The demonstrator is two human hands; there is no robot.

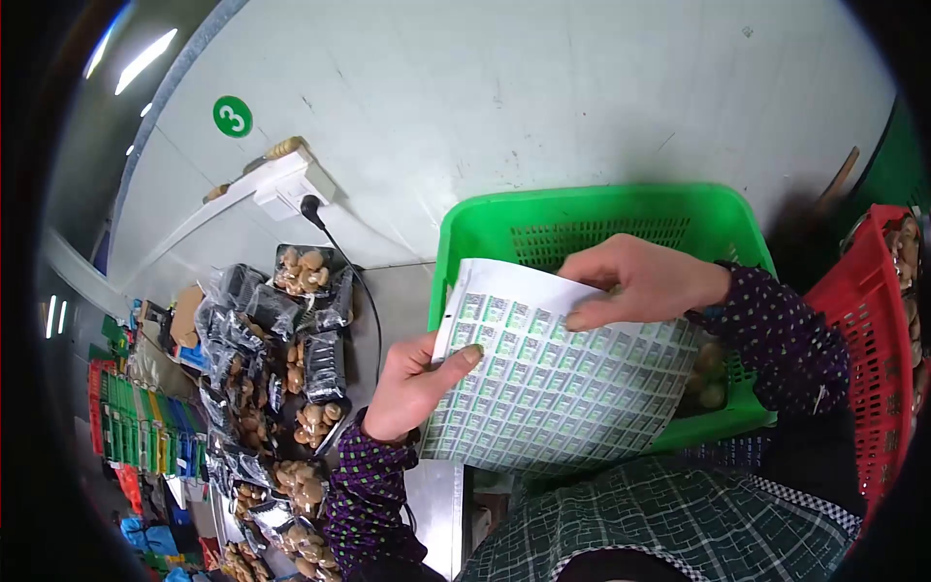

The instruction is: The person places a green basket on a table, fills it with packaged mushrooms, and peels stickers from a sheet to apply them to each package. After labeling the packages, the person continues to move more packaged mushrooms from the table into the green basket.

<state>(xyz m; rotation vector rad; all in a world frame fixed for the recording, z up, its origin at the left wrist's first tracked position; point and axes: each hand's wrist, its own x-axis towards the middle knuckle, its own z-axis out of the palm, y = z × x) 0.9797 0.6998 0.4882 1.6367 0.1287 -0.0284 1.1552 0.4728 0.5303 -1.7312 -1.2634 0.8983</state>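
A sheet of small green-and-white printed labels [543, 378], several rows deep, is held tilted in front of me, its lower part curving toward my apron. My left hand [412, 383] grips its left edge, thumb on the printed face and fingers behind. At the upper edge, my right hand [650, 281] is closed on the sheet with the thumb over the front; part of its fingertips is hidden. Beneath and behind the sheet stands a green plastic basket [592, 199], with some mushrooms [711, 373] partly visible inside on the right.
Wrapped trays of brown mushrooms [301, 485] are piled on the metal table at left. A black cable [364, 281] runs down from a wall socket [294, 186]. At right stands a red basket [868, 330] with mushroom packs. Stacked green crates [145, 427] appear far left.
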